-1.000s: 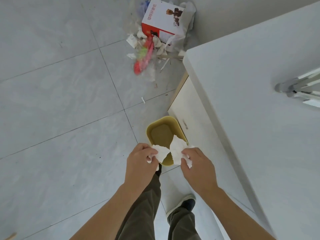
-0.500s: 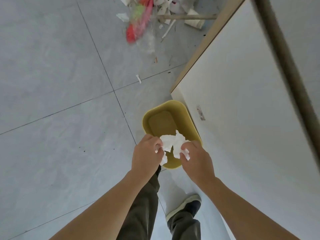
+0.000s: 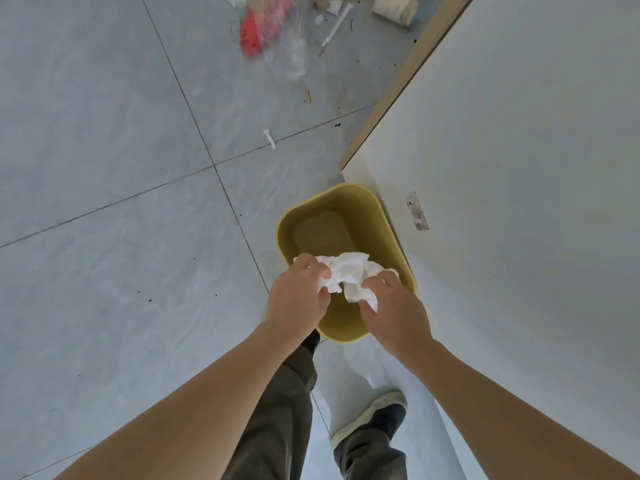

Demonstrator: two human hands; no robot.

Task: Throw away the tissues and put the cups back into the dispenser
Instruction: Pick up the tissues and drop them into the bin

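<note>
While both hands hovered right over the open mouth of the yellow bin (image 3: 388, 230), the crumpled white tissues (image 3: 348, 275) were bunched between them, and that looked like the whole point of the pose: wad everything into one lump above the opening so that it falls straight in. The left hand (image 3: 298, 301) had its fingers curled tight into the left side of the wad, thumb pinching underneath. The right hand (image 3: 394, 306) was closed on the right side, with a small tail of tissue poking out below its fingers. So both hands were clamped on the same bundle, almost touching each other, the paper bridging the gap.

The tissues sat just beyond the knuckles, over the near half of the bin, whose bottom looked bare from here. The bin itself stood on the tiled floor (image 3: 104, 168), tucked against the white cabinet panel (image 3: 519, 168), handy for a drop from standing height. Loose rubbish (image 3: 256, 39) lay further off on the floor, well apart from the bin. By my reckoning the tissue step was moments from done; no cups or dispenser were in view.
</note>
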